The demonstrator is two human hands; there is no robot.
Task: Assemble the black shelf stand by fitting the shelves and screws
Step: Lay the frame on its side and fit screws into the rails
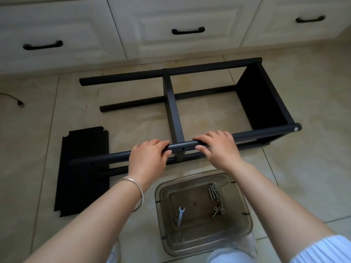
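Observation:
The black shelf stand [266, 95] lies on its side on the tiled floor, with one shelf fitted at its right end and a second shelf [171, 107] standing across the middle. My left hand [149, 155] and my right hand [218, 147] both grip the near top pole [183, 146], one on each side of the middle shelf's joint, where a small screw hole shows. A loose black shelf panel [83, 171] lies flat on the floor at the left, partly under the poles.
A clear plastic tub [204, 213] sits on the floor just below my hands, holding a small wrench [180, 215] and several screws [215, 198]. White cabinet drawers with black handles [188, 31] run along the back. A cable end [19, 103] lies at far left.

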